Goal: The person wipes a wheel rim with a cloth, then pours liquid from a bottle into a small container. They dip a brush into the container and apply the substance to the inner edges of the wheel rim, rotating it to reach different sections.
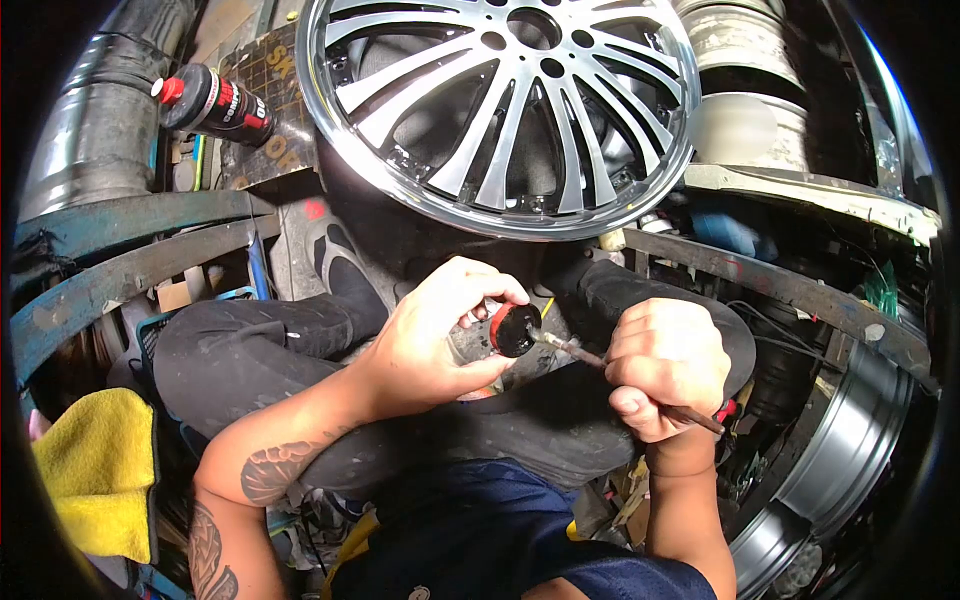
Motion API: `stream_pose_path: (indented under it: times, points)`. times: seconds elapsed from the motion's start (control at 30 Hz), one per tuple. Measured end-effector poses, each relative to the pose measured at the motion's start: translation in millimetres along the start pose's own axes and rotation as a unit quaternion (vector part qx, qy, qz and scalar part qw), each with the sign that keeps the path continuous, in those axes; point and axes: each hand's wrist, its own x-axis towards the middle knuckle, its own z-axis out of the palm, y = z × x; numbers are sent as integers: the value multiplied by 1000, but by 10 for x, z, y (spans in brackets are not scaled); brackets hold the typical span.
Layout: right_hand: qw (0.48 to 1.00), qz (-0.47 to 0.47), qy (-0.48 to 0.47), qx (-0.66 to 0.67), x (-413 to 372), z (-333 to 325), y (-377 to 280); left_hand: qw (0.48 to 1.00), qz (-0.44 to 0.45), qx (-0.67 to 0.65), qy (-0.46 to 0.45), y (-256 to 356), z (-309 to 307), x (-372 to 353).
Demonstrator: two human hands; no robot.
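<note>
Bright light glares off the multi-spoke alloy wheel (520,65); deep shadow lies beneath; fisheye distortion bows edges toward black corners.

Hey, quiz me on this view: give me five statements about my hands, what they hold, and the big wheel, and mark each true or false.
1. The left hand holds a small red-sided cap. True.
2. The right hand grips a thin brush-like tool. True.
3. The left hand rests on the rim of the wheel. False: it is below the wheel in the picture, holding the cap.
4. A red-capped bottle is left of the wheel. True.
5. The tool's tip points away from the cap. False: it is at the cap's dark face.
</note>
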Motion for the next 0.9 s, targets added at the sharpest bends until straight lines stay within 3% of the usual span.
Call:
stream_pose_path:
  times: [0.27,0.4,0.73,0.9]
  points:
    - [998,25,50,16,-55,-4,101,1000,-9,-10,0,19,14,2]
    - [999,5,-6,34,-2,-18,65,1000,-9,-11,-4,16,14,5]
    - [996,5,71,48,-20,28,160,1000,-7,-14,-10,2,6,5]
    - [995,10,49,91,-47,17,168,999,-15,-29,-11,9,13,5]
